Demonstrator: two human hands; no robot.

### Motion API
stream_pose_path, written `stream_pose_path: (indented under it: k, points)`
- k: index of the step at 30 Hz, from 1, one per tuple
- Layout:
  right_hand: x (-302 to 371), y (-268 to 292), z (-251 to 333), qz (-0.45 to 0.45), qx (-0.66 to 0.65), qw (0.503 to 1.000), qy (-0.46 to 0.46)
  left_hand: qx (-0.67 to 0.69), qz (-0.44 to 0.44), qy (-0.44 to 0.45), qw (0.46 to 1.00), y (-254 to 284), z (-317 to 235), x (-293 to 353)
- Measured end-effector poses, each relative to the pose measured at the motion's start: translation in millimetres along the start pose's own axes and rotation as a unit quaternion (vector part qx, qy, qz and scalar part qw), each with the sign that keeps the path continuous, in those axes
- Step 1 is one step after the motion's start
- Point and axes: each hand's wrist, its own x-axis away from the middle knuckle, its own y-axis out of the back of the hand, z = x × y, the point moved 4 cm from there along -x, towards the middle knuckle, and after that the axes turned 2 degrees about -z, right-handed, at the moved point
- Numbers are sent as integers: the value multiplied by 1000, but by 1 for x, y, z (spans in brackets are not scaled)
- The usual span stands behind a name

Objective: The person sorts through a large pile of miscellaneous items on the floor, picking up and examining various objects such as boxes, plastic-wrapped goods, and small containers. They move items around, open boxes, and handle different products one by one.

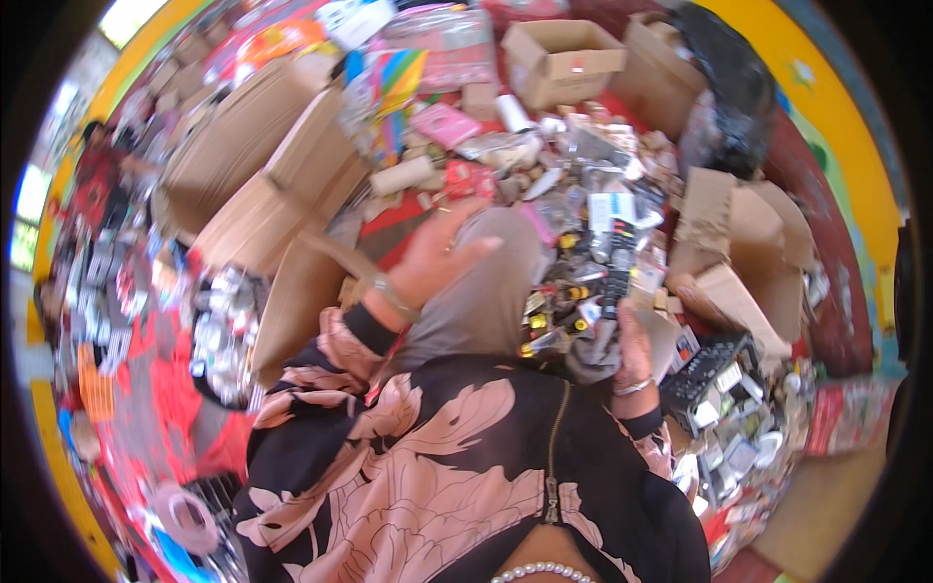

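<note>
My left hand (pixel 442 255) is raised beside my bent grey-trousered knee (pixel 476 291), fingers apart and holding nothing, a little blurred. A bracelet is on its wrist. My right hand (pixel 635 348) is low at the right of the knee, its fingers partly hidden, closed at the lower end of a long black strip-like item (pixel 618 267) with small coloured marks. A white and blue card (pixel 610 208) lies at that item's upper end. Around it spreads a pile of small packaged goods (pixel 573 291), several with yellow and black parts.
Opened cardboard boxes stand at the left (pixel 282 185), the back (pixel 564 63) and the right (pixel 748 243). A black plastic bag (pixel 734 87) is at the back right. A black crate (pixel 711 379) sits near my right arm. Another person (pixel 102 175) is at the far left.
</note>
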Motion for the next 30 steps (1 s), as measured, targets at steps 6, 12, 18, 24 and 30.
stream_pose_path:
  k: [6,12,18,24,30]
  points:
    - [-30,17,0,-61,28,997,37,-620,-180,244,724,233,41,200]
    - [-34,-40,8,27,82,996,0,-170,-270,623,714,263,97,439]
    - [-33,-77,7,46,93,994,-23,272,-397,557,677,168,181,439]
    - [-42,-62,9,67,73,995,-18,212,-411,549,696,181,142,367]
    - [-56,-32,10,66,54,996,-21,276,-338,455,776,200,81,259]
